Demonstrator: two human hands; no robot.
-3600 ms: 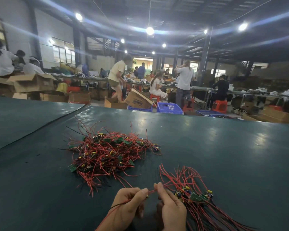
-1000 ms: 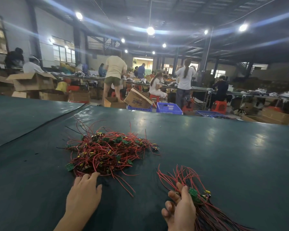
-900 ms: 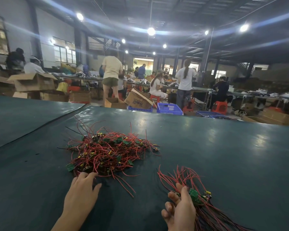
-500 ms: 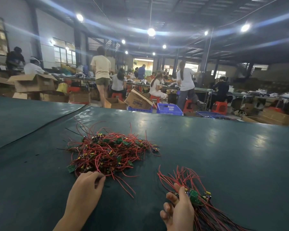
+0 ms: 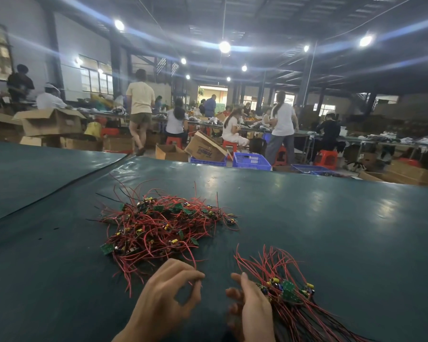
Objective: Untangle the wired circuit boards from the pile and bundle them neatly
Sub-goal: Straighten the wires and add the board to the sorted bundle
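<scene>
Dark green table cover (image 5: 331, 230), one seam running off to the far left. Tangled pile (image 5: 158, 225) of red-wired green circuit boards lay just beyond the left fingertips, its nearest loose strands reaching them.

Left hand (image 5: 163, 297): fingers (image 5: 183, 270) curled into a ring, forefinger tip meeting thumb tip. A red wire (image 5: 194, 264) arced out of the pile down to that pinch (contact point small, slightly blurred). Rest of the hand was raised off the cover.

Right hand (image 5: 252, 309): close beside the left, a narrow gap between the two sets of fingertips. Its fingers (image 5: 232, 292) were loosely straight and spread, pointing toward the left hand, nothing between them. Sorted bundle (image 5: 289, 292) lay on the far side of this hand from its fingers, touching the hand's outer edge; boards were clustered together, wires fanned both away and back toward the wrist.

Far beyond the fingertips: cardboard box (image 5: 51, 122) left, blue basket (image 5: 251, 161) centre, people at benches.
</scene>
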